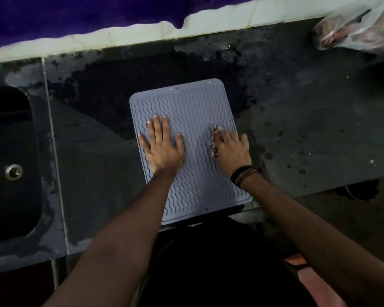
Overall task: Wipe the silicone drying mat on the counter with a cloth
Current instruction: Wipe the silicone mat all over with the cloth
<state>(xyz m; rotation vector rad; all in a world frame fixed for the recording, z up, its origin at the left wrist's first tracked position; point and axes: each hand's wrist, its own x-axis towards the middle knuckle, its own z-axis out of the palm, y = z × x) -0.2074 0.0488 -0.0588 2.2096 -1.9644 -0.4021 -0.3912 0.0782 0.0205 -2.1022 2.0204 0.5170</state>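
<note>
A dark sink (11,165) with a metal drain (14,172) is being shown at the left, set into a dark, blotchy, wet-looking counter (297,134) backed by pale wall tiles (208,23). At the counter's near edge, the grey wave-ribbed mat (191,111) is being pressed flat by the left hand (162,147), fingers spread wide. On its right side, a bunched cloth (214,140) is being gripped against it by the right hand (232,151), while a plastic bag (355,29) is lying at the far right.

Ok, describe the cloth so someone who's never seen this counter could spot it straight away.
Find the dark counter with the sink at its left, then the grey wavy-ribbed mat in the middle. The cloth is the small pale, patterned wad on the mat's right side, bunched under the right hand. The left hand lies flat and holds nothing.
</note>
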